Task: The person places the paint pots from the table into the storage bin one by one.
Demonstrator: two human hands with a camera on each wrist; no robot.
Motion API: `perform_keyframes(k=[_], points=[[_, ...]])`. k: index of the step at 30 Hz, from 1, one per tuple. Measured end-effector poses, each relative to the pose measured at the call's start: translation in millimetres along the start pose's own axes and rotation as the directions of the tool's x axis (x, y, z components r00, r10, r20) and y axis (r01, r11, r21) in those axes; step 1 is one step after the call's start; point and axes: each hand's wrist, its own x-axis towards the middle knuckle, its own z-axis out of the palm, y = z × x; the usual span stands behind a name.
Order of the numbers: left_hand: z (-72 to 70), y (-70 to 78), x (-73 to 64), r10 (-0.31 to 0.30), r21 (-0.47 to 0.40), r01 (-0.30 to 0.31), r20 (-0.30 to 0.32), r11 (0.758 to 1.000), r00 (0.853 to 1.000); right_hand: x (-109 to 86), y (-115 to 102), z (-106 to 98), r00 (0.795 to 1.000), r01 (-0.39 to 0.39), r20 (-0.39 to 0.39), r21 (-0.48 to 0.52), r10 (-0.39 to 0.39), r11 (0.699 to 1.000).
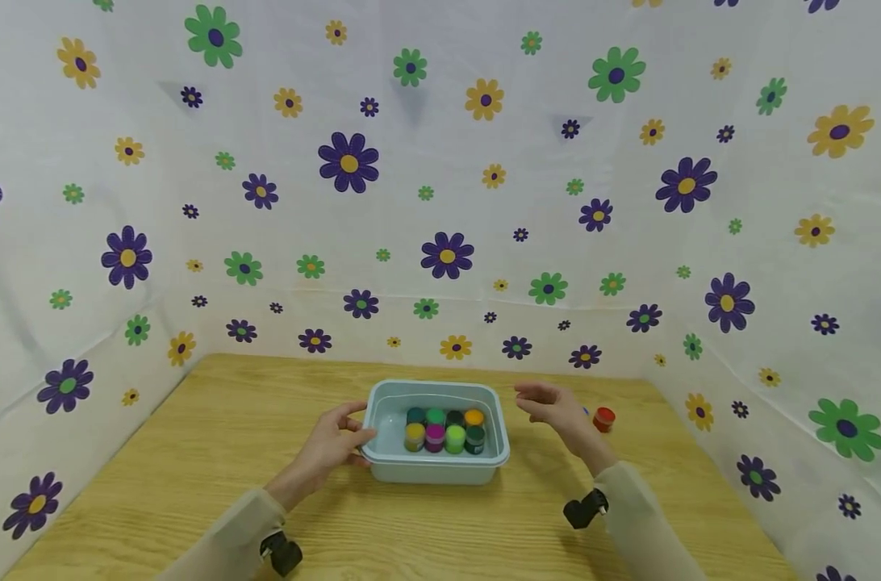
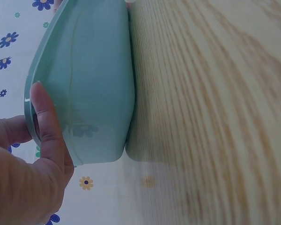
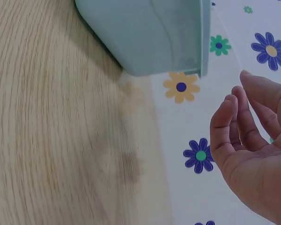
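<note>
A pale blue-green plastic box (image 1: 433, 472) stands on the wooden table, with several small paint jars (image 1: 455, 438) in two rows toward its right side. Their tops show yellow, magenta, light green, orange and darker greens. My left hand (image 1: 331, 444) grips the box's left end at the rim; in the left wrist view its thumb and fingers (image 2: 48, 122) lie on both sides of the edge. To the right of the box, my right hand (image 1: 553, 410) hovers apart from it, fingers loosely bent and holding nothing.
Beyond my right wrist sits a red paint jar (image 1: 603, 419), beside a small blue thing (image 1: 586, 411) mostly hidden by the hand. A white flower-printed cloth (image 1: 440, 218) walls in the table (image 1: 440, 532) at the back and both sides.
</note>
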Motion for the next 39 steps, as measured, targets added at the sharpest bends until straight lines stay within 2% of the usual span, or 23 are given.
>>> perform_keyframes(k=[13,18,22,27,39], points=[[-0.4,2.7,1.7,0.011,0.011,-0.011,-0.012,1.0,1.0,-7.4,22.8,-46.9,0.995,-0.006,-0.104,-0.088,-0.003,0.996],[0.3,1.7,3.9,0.014,0.017,-0.014,-0.014,1.0,1.0,-10.0,24.4,-60.3,0.991,-0.058,-0.13,-0.101,0.045,0.993],[2.1,0.5,3.3,0.015,0.014,-0.015,-0.019,1.0,1.0,-14.8,24.1,-65.4,0.983,-0.115,-0.153,-0.115,0.097,0.987],[2.9,1.4,2.7,0.004,0.012,-0.003,-0.018,1.0,1.0,-19.3,25.0,-69.0,0.98,-0.114,-0.179,-0.132,0.089,0.985],[1.2,1.3,0.0,0.004,0.011,-0.004,-0.018,1.0,1.0,-16.3,36.5,-66.0,0.989,-0.109,-0.118,-0.179,0.089,0.978]])
